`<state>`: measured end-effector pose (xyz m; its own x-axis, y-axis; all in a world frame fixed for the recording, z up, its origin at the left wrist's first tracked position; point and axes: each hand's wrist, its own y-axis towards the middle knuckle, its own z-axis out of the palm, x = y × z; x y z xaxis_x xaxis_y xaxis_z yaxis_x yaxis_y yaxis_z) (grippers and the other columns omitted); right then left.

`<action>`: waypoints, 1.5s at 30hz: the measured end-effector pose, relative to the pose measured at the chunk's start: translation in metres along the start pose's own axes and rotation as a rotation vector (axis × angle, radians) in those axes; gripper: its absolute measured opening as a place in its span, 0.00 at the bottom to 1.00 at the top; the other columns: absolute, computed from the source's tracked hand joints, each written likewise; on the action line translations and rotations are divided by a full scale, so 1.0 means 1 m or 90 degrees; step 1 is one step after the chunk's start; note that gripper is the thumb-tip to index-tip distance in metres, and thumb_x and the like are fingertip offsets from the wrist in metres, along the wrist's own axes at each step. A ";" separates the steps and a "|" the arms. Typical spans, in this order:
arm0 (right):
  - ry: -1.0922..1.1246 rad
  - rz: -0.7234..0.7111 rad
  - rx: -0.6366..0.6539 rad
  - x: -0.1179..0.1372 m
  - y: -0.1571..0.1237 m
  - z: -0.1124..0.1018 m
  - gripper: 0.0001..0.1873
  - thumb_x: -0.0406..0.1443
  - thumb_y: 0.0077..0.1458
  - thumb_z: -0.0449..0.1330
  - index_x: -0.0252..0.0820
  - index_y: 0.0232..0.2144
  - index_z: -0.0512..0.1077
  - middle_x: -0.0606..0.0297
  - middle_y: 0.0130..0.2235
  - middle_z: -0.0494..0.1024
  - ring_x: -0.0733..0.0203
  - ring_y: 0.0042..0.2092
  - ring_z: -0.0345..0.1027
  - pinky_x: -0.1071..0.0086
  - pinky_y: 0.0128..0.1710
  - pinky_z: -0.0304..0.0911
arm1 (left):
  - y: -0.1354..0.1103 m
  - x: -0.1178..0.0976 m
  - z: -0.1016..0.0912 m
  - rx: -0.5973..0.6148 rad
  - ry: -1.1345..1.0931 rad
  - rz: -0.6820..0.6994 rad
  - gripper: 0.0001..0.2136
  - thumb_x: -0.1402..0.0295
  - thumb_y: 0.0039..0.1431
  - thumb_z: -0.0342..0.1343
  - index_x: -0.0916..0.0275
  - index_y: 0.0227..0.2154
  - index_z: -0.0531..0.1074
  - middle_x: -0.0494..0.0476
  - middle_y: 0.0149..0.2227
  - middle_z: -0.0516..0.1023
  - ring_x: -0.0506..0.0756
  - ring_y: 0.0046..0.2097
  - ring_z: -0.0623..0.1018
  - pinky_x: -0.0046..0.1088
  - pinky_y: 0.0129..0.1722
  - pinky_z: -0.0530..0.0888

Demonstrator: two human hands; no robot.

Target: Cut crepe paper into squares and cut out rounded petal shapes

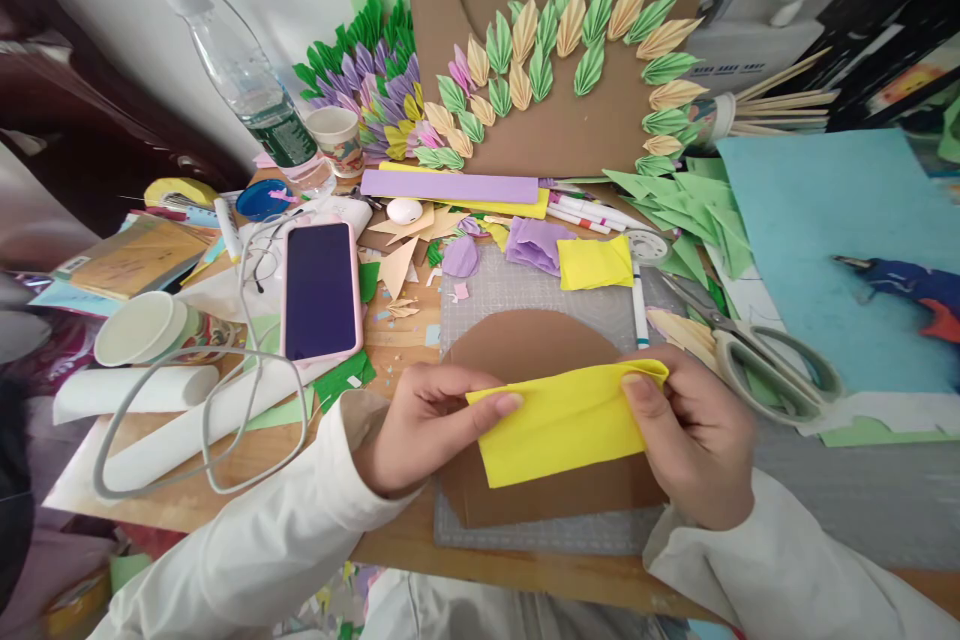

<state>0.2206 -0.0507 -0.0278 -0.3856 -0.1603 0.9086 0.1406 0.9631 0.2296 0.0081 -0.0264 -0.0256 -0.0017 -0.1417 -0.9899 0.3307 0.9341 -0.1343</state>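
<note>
Between my two hands a strip of yellow crepe paper is stretched out, folded over at its right end. My left hand pinches its upper left corner between thumb and fingers. My right hand grips the folded right end, thumb on top. Below the strip lies a brown cardboard piece with a curved top edge, on a grey cutting mat. Just beyond it are a folded yellow paper piece and a folded purple paper piece. Grey-handled scissors rest right of my right hand.
A cardboard panel with pleated paper leaves leans at the back. On the left are a phone, a looped white cable, paper cups and a bottle. A blue glue gun lies on blue paper at right.
</note>
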 end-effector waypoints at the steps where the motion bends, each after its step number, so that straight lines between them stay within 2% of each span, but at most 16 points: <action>1: 0.000 0.000 0.000 0.000 0.000 0.000 0.14 0.46 0.62 0.55 0.46 0.28 0.70 0.71 0.20 0.66 0.65 0.20 0.56 0.69 0.19 0.51 | 0.000 -0.002 0.000 -0.002 0.014 0.012 0.13 0.61 0.57 0.61 0.66 0.24 0.80 0.56 0.22 0.79 0.50 0.24 0.72 0.22 0.22 0.69; 6: 0.056 0.034 -0.003 -0.002 0.002 0.000 0.14 0.45 0.63 0.55 0.46 0.27 0.70 0.69 0.20 0.63 0.63 0.20 0.54 0.68 0.18 0.50 | 0.001 -0.004 -0.002 -0.011 0.122 0.073 0.18 0.59 0.60 0.57 0.66 0.21 0.77 0.51 0.17 0.68 0.48 0.22 0.63 0.23 0.19 0.61; 9: 0.064 0.021 -0.010 -0.006 0.005 -0.002 0.16 0.43 0.63 0.54 0.47 0.24 0.68 0.68 0.20 0.63 0.61 0.21 0.55 0.68 0.17 0.52 | 0.001 -0.003 -0.003 -0.007 0.177 0.118 0.18 0.60 0.62 0.55 0.65 0.20 0.76 0.49 0.17 0.62 0.47 0.21 0.60 0.24 0.19 0.58; 12: 0.035 -0.003 -0.021 -0.009 0.007 -0.004 0.15 0.41 0.63 0.54 0.47 0.24 0.67 0.69 0.19 0.60 0.62 0.20 0.54 0.68 0.17 0.51 | 0.002 -0.006 -0.004 0.016 0.169 0.119 0.18 0.61 0.62 0.55 0.66 0.20 0.75 0.49 0.16 0.63 0.47 0.20 0.60 0.23 0.18 0.58; 14: 0.013 -0.017 -0.002 -0.008 0.008 -0.005 0.13 0.40 0.63 0.54 0.46 0.26 0.68 0.70 0.19 0.61 0.63 0.20 0.55 0.69 0.17 0.51 | 0.003 -0.008 -0.005 0.074 0.117 0.078 0.18 0.61 0.63 0.54 0.66 0.21 0.76 0.51 0.17 0.68 0.48 0.21 0.64 0.23 0.19 0.62; 17: -0.004 -0.071 0.157 -0.003 0.007 -0.001 0.11 0.37 0.63 0.54 0.46 0.28 0.71 0.71 0.20 0.67 0.65 0.20 0.60 0.71 0.18 0.54 | 0.005 -0.009 -0.003 0.181 0.015 0.005 0.16 0.57 0.61 0.56 0.67 0.29 0.78 0.60 0.25 0.78 0.52 0.27 0.74 0.25 0.26 0.71; 18: -0.004 -0.092 0.225 -0.001 0.007 0.001 0.11 0.37 0.63 0.53 0.45 0.28 0.71 0.71 0.21 0.69 0.65 0.20 0.61 0.72 0.19 0.55 | 0.005 -0.008 -0.001 0.204 0.002 -0.003 0.16 0.56 0.58 0.58 0.68 0.31 0.78 0.61 0.27 0.79 0.53 0.27 0.75 0.26 0.27 0.72; 20: 0.006 -0.119 0.322 0.003 0.005 0.006 0.13 0.36 0.63 0.51 0.45 0.28 0.71 0.71 0.21 0.71 0.66 0.21 0.63 0.73 0.21 0.58 | 0.005 -0.005 0.002 0.224 0.037 0.020 0.15 0.57 0.54 0.62 0.68 0.29 0.76 0.58 0.24 0.77 0.50 0.24 0.71 0.24 0.22 0.68; 23: 0.026 -0.101 0.364 0.005 0.004 0.009 0.14 0.37 0.64 0.51 0.44 0.26 0.70 0.71 0.21 0.70 0.67 0.22 0.62 0.74 0.22 0.58 | 0.005 -0.004 0.007 0.204 0.136 0.104 0.15 0.63 0.57 0.60 0.66 0.19 0.70 0.48 0.16 0.64 0.45 0.20 0.59 0.21 0.17 0.57; 25: 0.046 -0.050 0.370 0.006 0.005 0.008 0.14 0.39 0.63 0.52 0.44 0.27 0.69 0.72 0.21 0.68 0.68 0.22 0.61 0.74 0.21 0.56 | 0.004 -0.005 0.008 0.176 0.153 0.135 0.16 0.67 0.59 0.57 0.65 0.16 0.68 0.46 0.15 0.61 0.45 0.19 0.57 0.21 0.17 0.56; 28: 0.096 0.041 0.371 0.006 0.008 0.004 0.15 0.41 0.63 0.52 0.43 0.27 0.68 0.73 0.19 0.65 0.68 0.19 0.59 0.74 0.18 0.54 | 0.002 -0.007 0.006 0.103 0.129 0.115 0.14 0.67 0.58 0.58 0.66 0.19 0.71 0.50 0.16 0.67 0.46 0.20 0.63 0.21 0.18 0.60; 30: 0.112 0.048 0.366 0.006 0.009 0.002 0.15 0.41 0.64 0.52 0.43 0.26 0.68 0.74 0.18 0.64 0.68 0.18 0.59 0.74 0.18 0.55 | 0.002 -0.007 0.005 0.071 0.106 0.087 0.13 0.66 0.58 0.59 0.67 0.20 0.72 0.53 0.18 0.70 0.47 0.21 0.65 0.22 0.19 0.62; 35: 0.068 -0.052 0.392 0.009 0.009 0.005 0.14 0.37 0.63 0.53 0.42 0.25 0.69 0.74 0.19 0.65 0.69 0.21 0.58 0.74 0.20 0.54 | 0.005 -0.008 0.004 0.155 0.108 0.093 0.11 0.67 0.59 0.57 0.68 0.24 0.75 0.55 0.21 0.74 0.48 0.22 0.68 0.21 0.21 0.65; 37: 0.061 -0.050 0.400 0.010 0.009 0.006 0.14 0.37 0.62 0.53 0.42 0.24 0.68 0.74 0.18 0.64 0.69 0.20 0.56 0.74 0.20 0.53 | 0.006 -0.009 0.004 0.142 0.150 0.124 0.13 0.68 0.61 0.55 0.68 0.23 0.76 0.54 0.19 0.73 0.47 0.21 0.67 0.21 0.20 0.63; 40: 0.082 0.008 0.396 0.011 0.010 0.005 0.16 0.39 0.63 0.52 0.43 0.23 0.66 0.75 0.17 0.62 0.69 0.18 0.55 0.74 0.18 0.52 | 0.006 -0.012 0.004 0.091 0.218 0.164 0.15 0.68 0.62 0.54 0.68 0.21 0.75 0.51 0.16 0.69 0.47 0.20 0.63 0.21 0.19 0.60; 45: 0.149 0.134 0.406 0.009 0.012 0.001 0.20 0.45 0.63 0.52 0.43 0.21 0.64 0.76 0.13 0.60 0.70 0.16 0.53 0.73 0.17 0.49 | 0.003 -0.011 0.004 0.042 0.238 0.193 0.14 0.68 0.61 0.56 0.68 0.22 0.76 0.52 0.18 0.72 0.47 0.21 0.66 0.19 0.19 0.62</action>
<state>0.2182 -0.0405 -0.0167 -0.1925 0.0698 0.9788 -0.3985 0.9059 -0.1430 0.0125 -0.0235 -0.0146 -0.2304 0.2726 -0.9341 0.4273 0.8908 0.1546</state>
